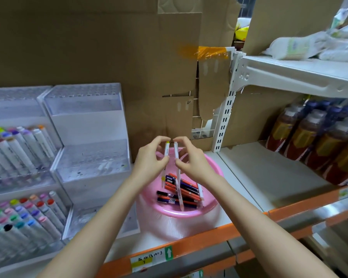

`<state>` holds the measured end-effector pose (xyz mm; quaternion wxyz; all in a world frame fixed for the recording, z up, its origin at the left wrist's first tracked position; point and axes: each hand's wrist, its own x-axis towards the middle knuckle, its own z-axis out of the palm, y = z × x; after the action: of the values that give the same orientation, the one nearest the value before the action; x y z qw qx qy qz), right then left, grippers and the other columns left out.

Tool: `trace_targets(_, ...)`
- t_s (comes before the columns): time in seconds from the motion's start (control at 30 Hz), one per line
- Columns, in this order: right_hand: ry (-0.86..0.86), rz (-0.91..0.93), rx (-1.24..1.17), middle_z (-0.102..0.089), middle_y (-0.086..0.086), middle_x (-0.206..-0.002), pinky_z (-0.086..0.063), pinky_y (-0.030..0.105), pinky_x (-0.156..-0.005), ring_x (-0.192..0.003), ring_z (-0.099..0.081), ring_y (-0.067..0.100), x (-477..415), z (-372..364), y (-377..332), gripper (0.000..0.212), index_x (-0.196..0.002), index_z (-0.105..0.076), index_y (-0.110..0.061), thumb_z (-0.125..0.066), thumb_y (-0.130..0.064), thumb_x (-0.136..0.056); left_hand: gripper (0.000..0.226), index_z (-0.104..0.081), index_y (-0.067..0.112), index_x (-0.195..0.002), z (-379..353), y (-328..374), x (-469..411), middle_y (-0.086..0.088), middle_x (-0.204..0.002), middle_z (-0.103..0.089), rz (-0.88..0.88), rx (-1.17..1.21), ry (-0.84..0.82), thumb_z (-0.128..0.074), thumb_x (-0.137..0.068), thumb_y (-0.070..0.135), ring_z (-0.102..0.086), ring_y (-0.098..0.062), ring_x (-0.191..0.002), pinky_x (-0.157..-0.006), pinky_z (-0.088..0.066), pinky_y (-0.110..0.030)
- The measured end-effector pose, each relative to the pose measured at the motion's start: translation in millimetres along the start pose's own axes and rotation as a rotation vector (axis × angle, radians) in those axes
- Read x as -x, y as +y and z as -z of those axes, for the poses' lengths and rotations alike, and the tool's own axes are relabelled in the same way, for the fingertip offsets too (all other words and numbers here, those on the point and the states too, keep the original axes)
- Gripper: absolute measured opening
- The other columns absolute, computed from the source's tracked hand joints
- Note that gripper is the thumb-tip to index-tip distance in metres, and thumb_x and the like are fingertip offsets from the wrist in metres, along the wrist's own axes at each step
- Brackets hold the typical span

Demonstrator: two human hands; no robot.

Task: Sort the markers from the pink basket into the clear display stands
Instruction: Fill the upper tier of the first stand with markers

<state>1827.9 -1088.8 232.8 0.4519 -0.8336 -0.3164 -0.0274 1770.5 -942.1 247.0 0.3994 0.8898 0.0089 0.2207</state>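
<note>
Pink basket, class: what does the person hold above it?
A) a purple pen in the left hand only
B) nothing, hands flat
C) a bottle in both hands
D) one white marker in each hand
D: the left hand pinches a yellow-capped white marker and the right hand pinches another white marker, both over the pink basket.
</note>
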Motion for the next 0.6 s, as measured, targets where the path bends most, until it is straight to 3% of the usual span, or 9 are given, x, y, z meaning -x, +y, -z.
trace_targets(0.13, 0.093, 0.098, -0.072, -0.063, -0.003, -0.073, -0.047, 0.017, -0.063, -0.063, -0.059, 0.004, -8, 2, -34, 0.047, -0.122, -0.046, -0.026, -0.062, -0.006, -0.083, 0.040, -0.057, 0.028, -0.112, 32, 21, 1, 0.007, -0.075, -0.065, -0.108, 0.014, 0.057, -0.066, -0.079, 0.006, -0.061, -0.003, -0.068, -0.065, -0.049, -0.020)
trace_targets(0.27, 0.123, 0.197, -0.149, -0.066, 0.008, -0.076, -0.056, 0.029, -0.068, -0.070, -0.067, 0.016, -16, 1, -71, 0.047, -0.124, -0.046, -0.024, -0.062, -0.005, -0.085, 0.039, -0.057, 0.027, -0.113, 74, 37, 7, 0.006, -0.076, -0.063, -0.169, 0.001, 0.155, -0.066, -0.081, 0.006, -0.063, -0.008, -0.067, -0.068, -0.055, -0.029)
trace_targets(0.4, 0.149, 0.274, -0.143, -0.061, 0.011, -0.072, -0.054, 0.036, -0.068, -0.065, -0.061, 0.020, -24, -11, -109, 0.044, -0.124, -0.047, -0.022, -0.061, -0.007, -0.086, 0.039, -0.056, 0.030, -0.116, 118, 36, 16, 0.006, -0.087, -0.063, -0.152, 0.034, 0.233, -0.067, -0.084, 0.011, -0.067, -0.013, -0.067, -0.069, -0.058, -0.038)
trace_targets(0.6, 0.095, 0.336, -0.173, -0.060, 0.010, -0.071, -0.055, 0.044, -0.066, -0.062, -0.062, 0.024, -36, -50, -158, 0.044, -0.124, -0.045, -0.023, -0.059, -0.004, -0.086, 0.038, -0.056, 0.032, -0.114, 178, 16, 36, 0.007, -0.085, -0.058, -0.121, -0.010, 0.337, -0.067, -0.084, 0.012, -0.064, -0.011, -0.073, -0.070, -0.058, -0.036)
